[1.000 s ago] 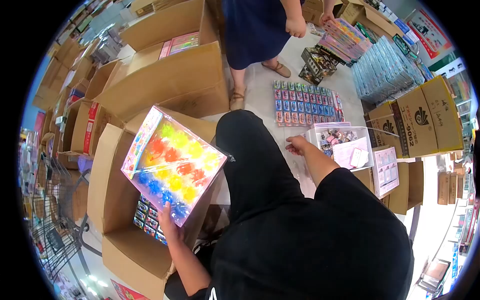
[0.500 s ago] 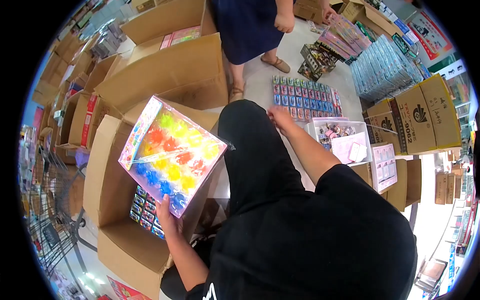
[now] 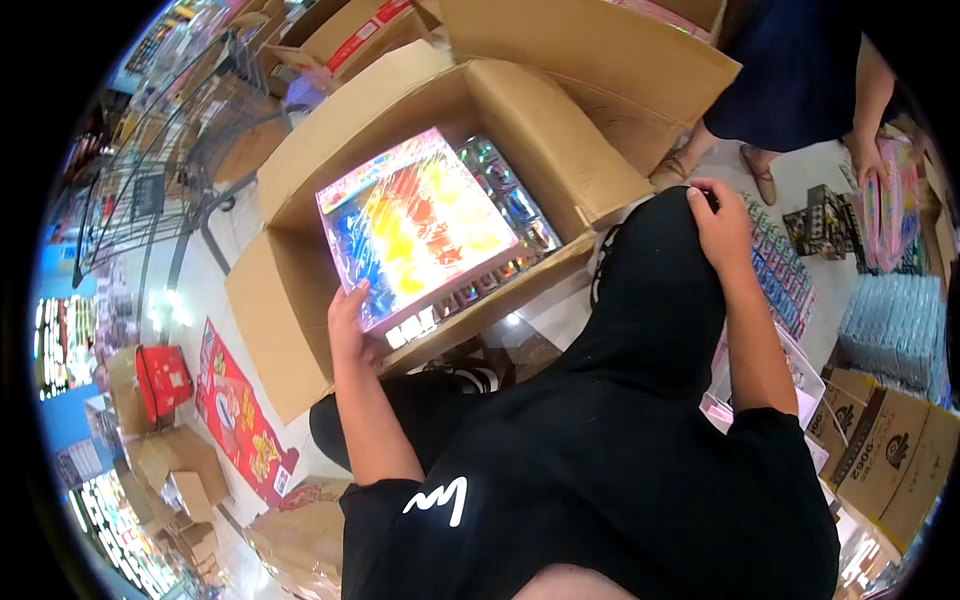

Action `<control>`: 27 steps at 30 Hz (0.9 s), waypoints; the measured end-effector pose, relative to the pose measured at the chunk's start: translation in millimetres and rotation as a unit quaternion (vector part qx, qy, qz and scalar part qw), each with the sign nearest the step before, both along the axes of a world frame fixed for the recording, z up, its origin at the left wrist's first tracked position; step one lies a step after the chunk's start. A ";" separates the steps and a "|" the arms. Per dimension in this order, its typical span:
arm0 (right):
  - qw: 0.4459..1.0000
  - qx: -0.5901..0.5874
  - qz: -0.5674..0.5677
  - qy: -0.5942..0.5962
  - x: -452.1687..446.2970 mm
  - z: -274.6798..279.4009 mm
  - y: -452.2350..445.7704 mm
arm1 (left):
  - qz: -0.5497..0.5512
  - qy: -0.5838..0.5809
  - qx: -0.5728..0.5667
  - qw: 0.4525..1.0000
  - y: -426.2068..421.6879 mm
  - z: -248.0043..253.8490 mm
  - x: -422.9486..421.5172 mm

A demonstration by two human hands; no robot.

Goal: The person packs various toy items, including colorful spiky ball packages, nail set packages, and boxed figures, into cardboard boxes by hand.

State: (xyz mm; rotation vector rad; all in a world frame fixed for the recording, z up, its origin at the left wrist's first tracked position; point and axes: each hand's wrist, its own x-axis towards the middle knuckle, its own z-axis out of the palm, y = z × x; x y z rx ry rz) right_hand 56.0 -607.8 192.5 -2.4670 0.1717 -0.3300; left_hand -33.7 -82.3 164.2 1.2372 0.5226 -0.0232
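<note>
My left hand [image 3: 350, 325] grips the lower left edge of a flat plastic-wrapped pack [image 3: 430, 225] with blue, yellow and red shapes inside. The pack lies tilted at the opening of a cardboard box [image 3: 300, 285], over packs of small shiny items [image 3: 510, 200] in it. My right hand [image 3: 722, 222] rests on my raised knee, its fingers slightly bent and apart, holding nothing.
A co-worker [image 3: 800, 80] stands at the upper right, one hand on pink packs [image 3: 885, 215]. Below are blue-wrapped stacks [image 3: 893, 330], a card of small items [image 3: 780, 270] and a brown carton [image 3: 890, 450]. A wire cart [image 3: 150, 190] stands at left, near a red poster [image 3: 235, 415].
The view has swung left. The pack has moved from in front of the box into its opening, with my left hand still on it. My right hand has come back onto my knee.
</note>
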 end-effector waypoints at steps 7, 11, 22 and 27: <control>0.999 -0.012 0.033 0.000 8.4 6.2 9.5 | -0.025 0.019 0.043 0.999 -6.2 -37.7 31.6; 0.999 -0.010 0.031 -0.001 9.4 3.7 8.8 | -0.120 0.031 -0.021 0.992 -41.6 -49.2 73.0; 0.994 0.103 -0.017 0.027 2.7 -1.5 -5.2 | -0.330 0.204 0.348 0.854 -41.5 -131.7 93.7; 0.897 0.437 -0.040 -0.053 8.3 -17.5 -37.8 | -0.233 0.091 0.190 0.949 -78.9 -65.2 94.5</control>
